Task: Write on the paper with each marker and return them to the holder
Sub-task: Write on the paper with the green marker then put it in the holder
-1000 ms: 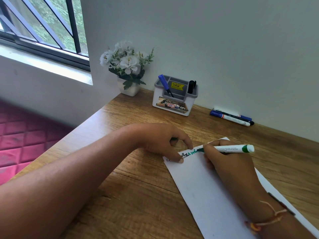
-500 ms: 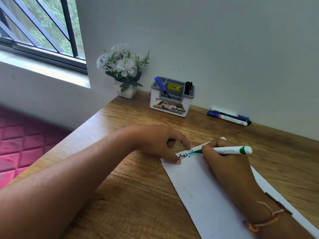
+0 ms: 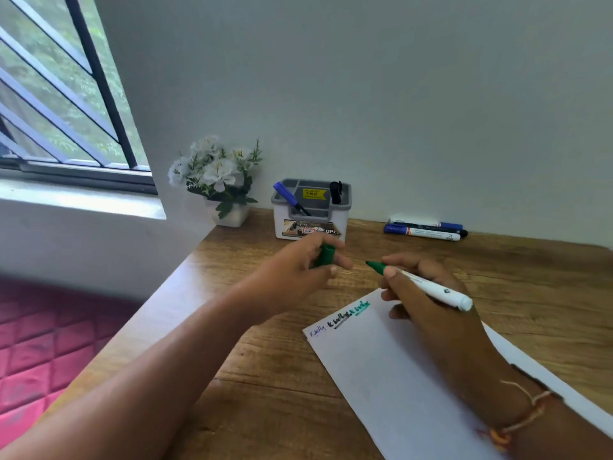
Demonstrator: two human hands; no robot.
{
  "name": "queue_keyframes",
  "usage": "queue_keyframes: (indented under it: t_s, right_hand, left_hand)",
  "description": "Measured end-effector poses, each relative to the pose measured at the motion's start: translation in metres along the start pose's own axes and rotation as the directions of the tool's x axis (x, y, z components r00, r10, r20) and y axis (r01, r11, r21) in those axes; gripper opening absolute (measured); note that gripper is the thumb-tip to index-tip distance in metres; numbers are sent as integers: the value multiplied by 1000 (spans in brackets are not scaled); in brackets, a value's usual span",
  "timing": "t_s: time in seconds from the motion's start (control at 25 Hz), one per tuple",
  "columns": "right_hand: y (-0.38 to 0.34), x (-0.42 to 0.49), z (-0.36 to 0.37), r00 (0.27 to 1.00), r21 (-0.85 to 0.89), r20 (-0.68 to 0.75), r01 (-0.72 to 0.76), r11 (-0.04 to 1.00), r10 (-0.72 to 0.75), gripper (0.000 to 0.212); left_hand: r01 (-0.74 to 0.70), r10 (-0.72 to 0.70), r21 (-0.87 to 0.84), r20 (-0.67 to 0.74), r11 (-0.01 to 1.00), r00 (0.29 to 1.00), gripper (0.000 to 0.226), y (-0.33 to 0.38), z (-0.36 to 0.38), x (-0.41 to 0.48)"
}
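Now right hand (image 3: 431, 300) grips the uncapped white-barrelled green marker (image 3: 428, 287); left hand (image 3: 305, 270) pinches its green plastic cap (image 3: 325, 255). Risk: misaligned capping inks fingers.

Both hands raised, left hand (image 3: 300, 272) and right hand (image 3: 428, 305) curled.

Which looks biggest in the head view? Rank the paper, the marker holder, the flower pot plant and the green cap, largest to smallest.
1. Paper, though it lies nearest the camera.
2. Flower pot plant and marker holder: too alike to rank.
3. Green cap, held in the left hand.
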State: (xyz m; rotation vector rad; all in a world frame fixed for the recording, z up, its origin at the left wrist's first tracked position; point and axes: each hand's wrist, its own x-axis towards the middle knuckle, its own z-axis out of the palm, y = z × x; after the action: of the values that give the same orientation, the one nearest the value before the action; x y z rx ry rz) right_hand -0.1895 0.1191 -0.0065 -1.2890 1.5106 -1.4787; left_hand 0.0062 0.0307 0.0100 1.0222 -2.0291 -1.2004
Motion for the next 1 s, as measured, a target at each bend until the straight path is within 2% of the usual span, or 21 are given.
queue_keyframes:
  t_s: [0.12, 0.36, 0.76, 1.0]
  right_hand:
    - [-4, 0, -2, 1000, 92, -2, 29, 995, -29, 21]
    - [-10, -3, -3, 991, 108, 50, 115, 987, -121, 16]
    - [-11, -3, -3, 992, 81, 116, 32, 996, -42, 7]
    - [-10, -2, -5, 993, 80, 120, 5, 997, -14, 7]
  left_hand:
    - [-41, 42, 13, -35, 999, 999, 31, 3, 4, 1]
    - [-105, 116, 135, -73, 985, 991, 29, 1, 7, 1]
    - [-150, 172, 218, -82, 964, 982, 29, -1, 6, 0]
    - [-201, 210, 188, -29, 961, 977, 23, 0, 3, -2]
